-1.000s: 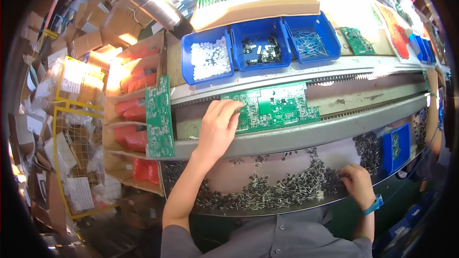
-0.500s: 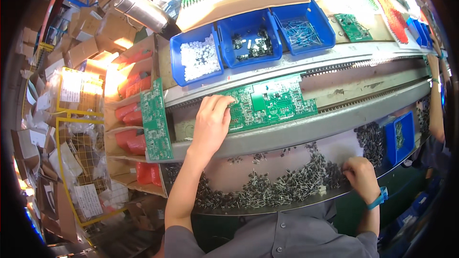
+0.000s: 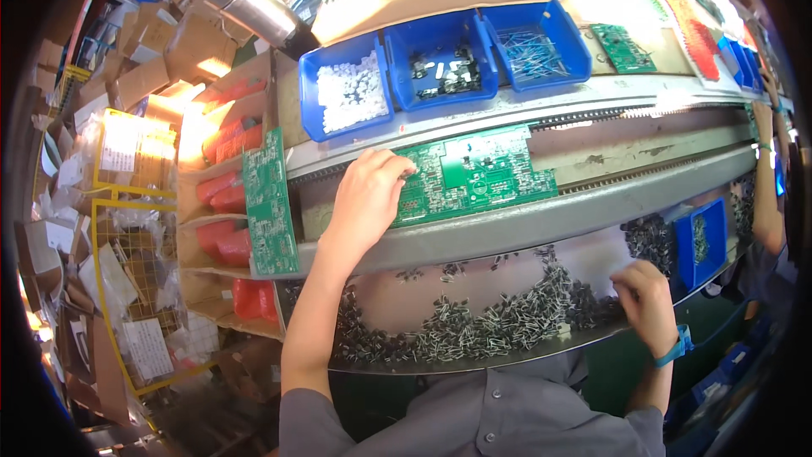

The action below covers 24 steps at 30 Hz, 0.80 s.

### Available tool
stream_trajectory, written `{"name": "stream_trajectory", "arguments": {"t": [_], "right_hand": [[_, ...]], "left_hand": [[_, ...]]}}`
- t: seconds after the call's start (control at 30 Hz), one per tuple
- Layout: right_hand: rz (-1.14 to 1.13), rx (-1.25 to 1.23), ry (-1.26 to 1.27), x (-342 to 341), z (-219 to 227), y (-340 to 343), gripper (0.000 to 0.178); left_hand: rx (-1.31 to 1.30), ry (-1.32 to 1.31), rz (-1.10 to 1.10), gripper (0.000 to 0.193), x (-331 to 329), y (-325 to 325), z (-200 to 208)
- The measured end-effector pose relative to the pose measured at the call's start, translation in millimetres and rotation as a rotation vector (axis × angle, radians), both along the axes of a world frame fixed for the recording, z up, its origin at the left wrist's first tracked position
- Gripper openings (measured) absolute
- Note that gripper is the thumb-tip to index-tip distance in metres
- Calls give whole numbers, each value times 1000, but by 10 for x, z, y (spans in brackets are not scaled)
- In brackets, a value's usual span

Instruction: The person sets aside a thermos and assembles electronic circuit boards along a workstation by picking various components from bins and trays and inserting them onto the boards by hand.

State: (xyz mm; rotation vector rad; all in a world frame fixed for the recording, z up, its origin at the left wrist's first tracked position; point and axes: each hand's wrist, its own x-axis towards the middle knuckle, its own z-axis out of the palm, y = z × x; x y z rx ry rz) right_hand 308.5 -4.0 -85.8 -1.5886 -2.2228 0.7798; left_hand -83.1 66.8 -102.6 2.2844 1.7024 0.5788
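From my place far away, I begin with what is closest to the body. The right hand (image 3: 644, 300) is over the right end of a heap of small leaded components (image 3: 499, 322); the heap spreads to the left of this hand along the tray. Its fingers are curled toward the thumb, but I cannot tell whether they pinch a part. A blue wristband (image 3: 677, 344) is on the same arm, and a small blue bin (image 3: 702, 245) stands to the right of this hand and a little beyond it.

Farther away, across the front metal rail (image 3: 474, 241), lies the green circuit board (image 3: 486, 171). For me this is the relation that matters: the left hand (image 3: 370, 195) is clearly the nearer one, with its fingertips at the left end of the board, while almost all of the board extends to the right of it. The long axis runs from left to right, along the rails, rising slightly at the right. From the right hand, the board is forward and to the left, well apart. The left fingers are bent and close to one another; whether the tips meet on something, I cannot tell.

To the left of the left hand is a second green board (image 3: 269, 203), its long axis pointing away from the body. Beyond the left hand stand three blue bins, the nearest with white parts (image 3: 348, 93).
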Motion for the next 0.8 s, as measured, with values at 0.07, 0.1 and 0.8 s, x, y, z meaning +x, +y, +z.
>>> {"name": "stream_trajectory", "arguments": {"t": [0.07,0.1,0.8], "right_hand": [[33,58,37,-116,86,121,12],[74,109,79,-163,124,201,13],[349,433,123,-904,-347,1225,20]], "left_hand": [[19,27,-3,21,40,-66,20],[92,14,38,23,76,-119,-2],[-464,32,85,21,-18,-1873,-42]]}}
